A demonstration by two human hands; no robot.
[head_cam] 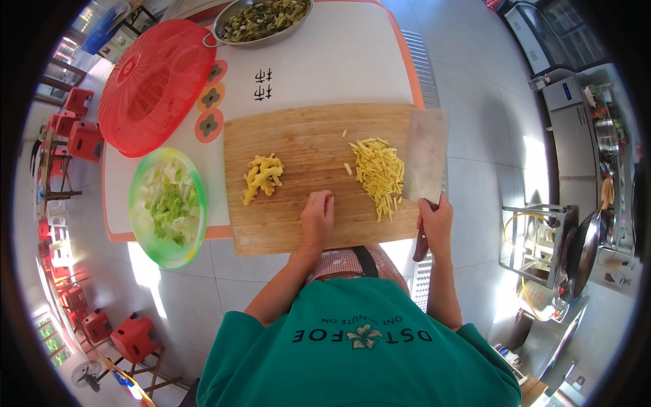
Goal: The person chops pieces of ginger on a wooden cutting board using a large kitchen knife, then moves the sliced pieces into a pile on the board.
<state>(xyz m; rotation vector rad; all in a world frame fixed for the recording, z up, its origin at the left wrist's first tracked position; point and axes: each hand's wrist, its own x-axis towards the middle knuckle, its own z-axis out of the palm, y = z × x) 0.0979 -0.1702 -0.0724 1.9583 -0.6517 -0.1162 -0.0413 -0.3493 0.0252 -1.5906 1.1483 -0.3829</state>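
Observation:
In my right hand (436, 219) is the dark wooden handle of a cleaver (426, 152). Its broad blade lies flat over the right edge of a wooden cutting board (305, 132), beside a heap of ginger strips (379, 173). A few loose strips lie left of the heap. My left hand (318, 216) is at the board's near edge, fingers curled together, with nothing visible in them. To its upper left on the board sits a knobbly piece of ginger root (263, 175), apart from the strips.
Left of the board, a green-rimmed plastic basin (203, 203) holds cut lettuce (173, 203). Behind it leans a red plastic basket (157, 86). A metal pan (216, 20) of chopped greens stands at the table's far side. A wok (585, 254) and metal stand (539, 244) are off to the right.

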